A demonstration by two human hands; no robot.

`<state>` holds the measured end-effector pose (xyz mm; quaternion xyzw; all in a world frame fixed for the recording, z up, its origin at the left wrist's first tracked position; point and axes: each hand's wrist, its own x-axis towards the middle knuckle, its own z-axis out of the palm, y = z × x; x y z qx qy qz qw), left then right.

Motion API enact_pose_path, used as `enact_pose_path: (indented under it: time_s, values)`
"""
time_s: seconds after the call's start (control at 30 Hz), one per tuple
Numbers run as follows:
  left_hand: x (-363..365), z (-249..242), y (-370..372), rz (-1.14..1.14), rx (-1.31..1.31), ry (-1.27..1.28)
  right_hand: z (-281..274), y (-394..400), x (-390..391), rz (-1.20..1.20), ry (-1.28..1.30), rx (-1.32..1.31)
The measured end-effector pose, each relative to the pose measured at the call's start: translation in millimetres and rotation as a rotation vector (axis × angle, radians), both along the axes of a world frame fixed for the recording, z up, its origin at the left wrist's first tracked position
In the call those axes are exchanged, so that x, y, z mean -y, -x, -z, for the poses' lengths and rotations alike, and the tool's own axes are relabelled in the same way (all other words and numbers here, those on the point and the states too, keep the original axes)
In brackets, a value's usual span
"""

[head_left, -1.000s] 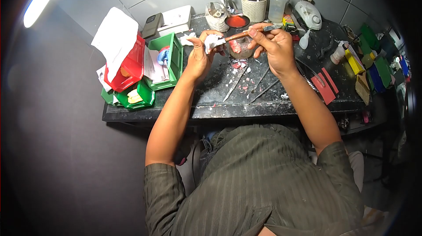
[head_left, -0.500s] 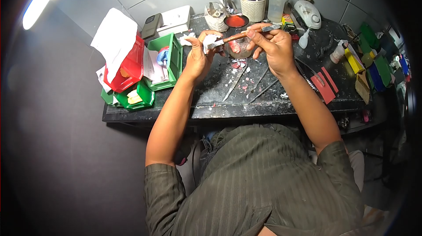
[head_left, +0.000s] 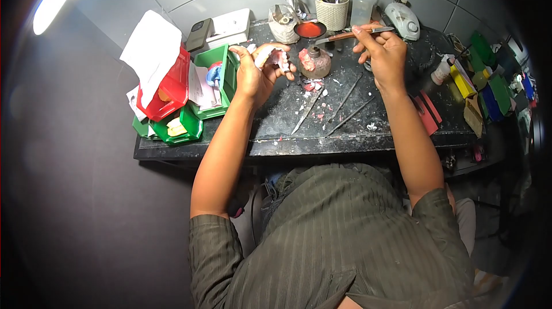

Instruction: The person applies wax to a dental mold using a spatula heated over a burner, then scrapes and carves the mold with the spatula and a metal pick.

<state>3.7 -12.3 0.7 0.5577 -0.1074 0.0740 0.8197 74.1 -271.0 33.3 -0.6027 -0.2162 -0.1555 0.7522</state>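
My left hand is closed around a dental model, a pale cast with a row of teeth and some pink on it. Between the fingers of my right hand is a wax knife with a brown handle, held nearly level. Its blade points left, close above the top of a round glass spirit burner smeared with pink wax. Whether a flame burns there cannot be seen. Behind the burner is a dark dish of red wax.
Several thin metal tools lie among scraps on the black bench. Red and green bins with papers stand at left. A brush cup, a clear bottle and a white device line the back; pink wax sheets lie right.
My right hand has drawn the wax knife away from the dental model, up and to the right, to above the burner. My left hand has turned the model so its teeth show.
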Motion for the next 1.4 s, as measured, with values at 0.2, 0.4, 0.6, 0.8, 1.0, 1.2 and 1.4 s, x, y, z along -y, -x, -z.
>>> enact_pose_path:
  time_s: [0.2, 0.4, 0.6, 0.8, 1.0, 1.2, 1.4]
  values:
    - [-1.6, -0.4, 1.6, 0.141, -0.095, -0.028, -2.9, 16.9, -10.1, -0.249, -0.044, 0.050]
    - [4.3, -0.9, 4.0, 0.218, -0.227, -0.104, -1.0, 28.8, -26.1, -0.361, -0.033, 0.057]
    - [5.3, -0.8, 6.3, 0.243, -0.218, -0.112, 1.3, 34.3, -31.4, -0.384, -0.029, 0.067]
    - [6.9, -2.5, 7.6, 0.200, -0.247, -0.133, 3.3, 35.1, -33.1, -0.374, -0.024, 0.095]
    - [5.6, -3.5, 7.5, 0.247, -0.285, -0.138, 2.3, 37.9, -31.9, -0.419, 0.014, 0.084]
    - [3.6, -2.7, 5.9, 0.261, -0.301, -0.148, 4.0, 35.8, -31.2, -0.422, 0.010, 0.085]
    - [4.0, -2.0, 4.9, 0.242, -0.316, -0.135, 5.8, 32.2, -31.3, -0.421, -0.007, 0.081]
